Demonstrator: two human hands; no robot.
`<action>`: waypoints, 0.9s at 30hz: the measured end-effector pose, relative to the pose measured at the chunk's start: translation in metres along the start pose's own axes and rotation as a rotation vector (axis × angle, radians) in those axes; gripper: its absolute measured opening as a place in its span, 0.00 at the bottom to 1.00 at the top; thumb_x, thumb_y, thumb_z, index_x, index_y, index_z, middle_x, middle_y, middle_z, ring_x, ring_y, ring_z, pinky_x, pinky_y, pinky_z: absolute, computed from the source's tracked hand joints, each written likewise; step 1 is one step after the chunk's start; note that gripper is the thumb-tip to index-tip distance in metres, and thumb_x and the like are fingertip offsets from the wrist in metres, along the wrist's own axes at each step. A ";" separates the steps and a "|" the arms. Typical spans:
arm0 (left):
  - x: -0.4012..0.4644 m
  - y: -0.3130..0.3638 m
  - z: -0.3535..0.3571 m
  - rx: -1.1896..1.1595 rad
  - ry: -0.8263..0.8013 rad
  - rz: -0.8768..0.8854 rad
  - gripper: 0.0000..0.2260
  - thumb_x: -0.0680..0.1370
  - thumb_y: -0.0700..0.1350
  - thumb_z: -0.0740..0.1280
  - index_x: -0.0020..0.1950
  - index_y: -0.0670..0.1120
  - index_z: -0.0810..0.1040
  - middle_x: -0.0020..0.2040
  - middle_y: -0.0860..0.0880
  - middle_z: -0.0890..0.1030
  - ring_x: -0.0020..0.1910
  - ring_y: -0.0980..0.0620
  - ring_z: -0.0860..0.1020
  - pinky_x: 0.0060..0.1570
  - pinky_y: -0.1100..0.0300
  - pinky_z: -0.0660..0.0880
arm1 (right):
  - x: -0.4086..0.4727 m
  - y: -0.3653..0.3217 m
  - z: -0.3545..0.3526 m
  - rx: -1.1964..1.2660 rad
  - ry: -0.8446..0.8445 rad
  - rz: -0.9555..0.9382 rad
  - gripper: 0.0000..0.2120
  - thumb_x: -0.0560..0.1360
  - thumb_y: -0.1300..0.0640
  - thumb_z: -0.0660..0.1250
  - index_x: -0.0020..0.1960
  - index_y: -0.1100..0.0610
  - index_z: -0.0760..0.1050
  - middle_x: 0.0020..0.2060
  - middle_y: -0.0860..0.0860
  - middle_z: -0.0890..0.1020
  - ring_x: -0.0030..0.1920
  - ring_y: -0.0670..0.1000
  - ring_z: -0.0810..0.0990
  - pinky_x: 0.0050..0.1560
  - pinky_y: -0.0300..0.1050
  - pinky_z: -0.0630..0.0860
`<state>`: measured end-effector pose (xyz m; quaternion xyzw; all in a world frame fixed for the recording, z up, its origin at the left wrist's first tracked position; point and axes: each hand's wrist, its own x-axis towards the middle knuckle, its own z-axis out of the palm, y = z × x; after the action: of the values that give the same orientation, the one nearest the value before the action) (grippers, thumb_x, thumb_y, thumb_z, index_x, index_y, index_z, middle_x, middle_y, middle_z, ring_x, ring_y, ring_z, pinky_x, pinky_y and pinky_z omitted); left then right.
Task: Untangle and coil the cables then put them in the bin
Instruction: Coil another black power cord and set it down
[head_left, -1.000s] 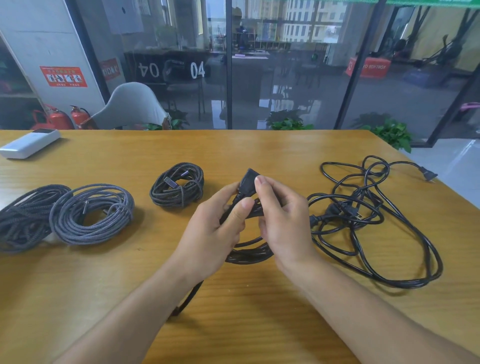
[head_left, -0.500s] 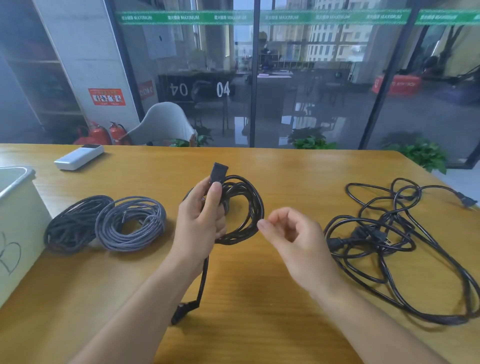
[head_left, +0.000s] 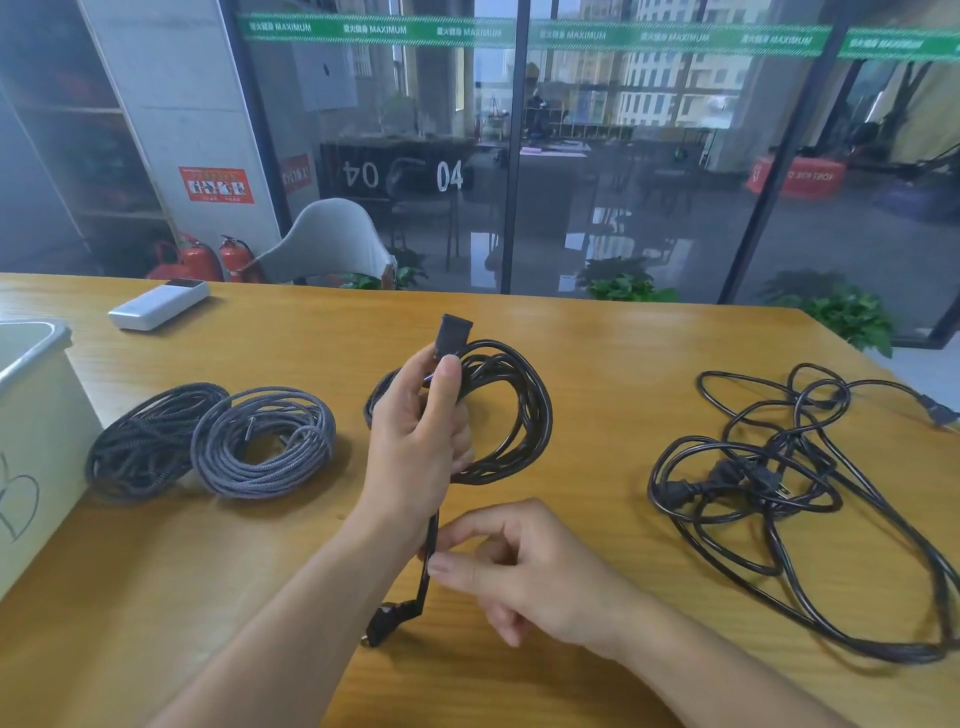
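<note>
My left hand (head_left: 418, 441) grips a coiled black cable (head_left: 524, 410) above the middle of the wooden table (head_left: 597, 338), its thumb pressing the connector end that sticks up. A loose tail of that cable hangs down to a plug (head_left: 387, 621) near the table. My right hand (head_left: 524, 566) pinches this tail between thumb and forefinger just below the left wrist. Two braided coils lie at the left, a dark one (head_left: 143, 441) and a grey one (head_left: 265, 441). A tangled black power cable (head_left: 779, 483) lies at the right. The white bin (head_left: 36, 415) stands at the left edge.
A white power bank (head_left: 158, 304) lies at the table's far left. Part of another small dark coil (head_left: 376, 397) shows behind my left hand. A grey chair (head_left: 327, 241) and a glass wall stand beyond the far edge.
My right hand let go of the coil, dropped below my left wrist and pinched the hanging tail. My left hand lifted the coil. The view shifted so that the bin came in at the left.
</note>
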<state>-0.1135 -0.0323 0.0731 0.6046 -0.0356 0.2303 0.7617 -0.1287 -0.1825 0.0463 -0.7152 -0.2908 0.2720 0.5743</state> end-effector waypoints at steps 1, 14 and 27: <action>0.000 0.000 0.000 -0.002 0.001 0.000 0.12 0.86 0.49 0.60 0.60 0.41 0.74 0.35 0.43 0.55 0.32 0.44 0.52 0.31 0.50 0.51 | 0.000 0.000 0.002 0.005 -0.020 0.008 0.05 0.79 0.51 0.75 0.49 0.52 0.84 0.23 0.52 0.75 0.22 0.50 0.70 0.30 0.38 0.71; -0.005 0.014 -0.006 -0.064 -0.008 -0.016 0.11 0.86 0.50 0.60 0.45 0.53 0.74 0.34 0.47 0.58 0.29 0.52 0.57 0.27 0.59 0.60 | 0.004 -0.008 -0.013 0.235 0.298 0.199 0.06 0.82 0.61 0.62 0.55 0.60 0.77 0.42 0.59 0.88 0.44 0.59 0.88 0.36 0.48 0.82; -0.007 0.009 0.000 -0.147 -0.011 -0.156 0.15 0.86 0.53 0.60 0.42 0.48 0.67 0.33 0.49 0.58 0.29 0.52 0.56 0.27 0.61 0.61 | 0.021 0.016 -0.028 0.722 0.454 0.126 0.17 0.78 0.65 0.73 0.65 0.61 0.77 0.54 0.60 0.86 0.50 0.54 0.85 0.51 0.48 0.84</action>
<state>-0.1234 -0.0336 0.0785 0.5493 -0.0096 0.1636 0.8194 -0.0925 -0.1884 0.0351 -0.5264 0.0009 0.2265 0.8195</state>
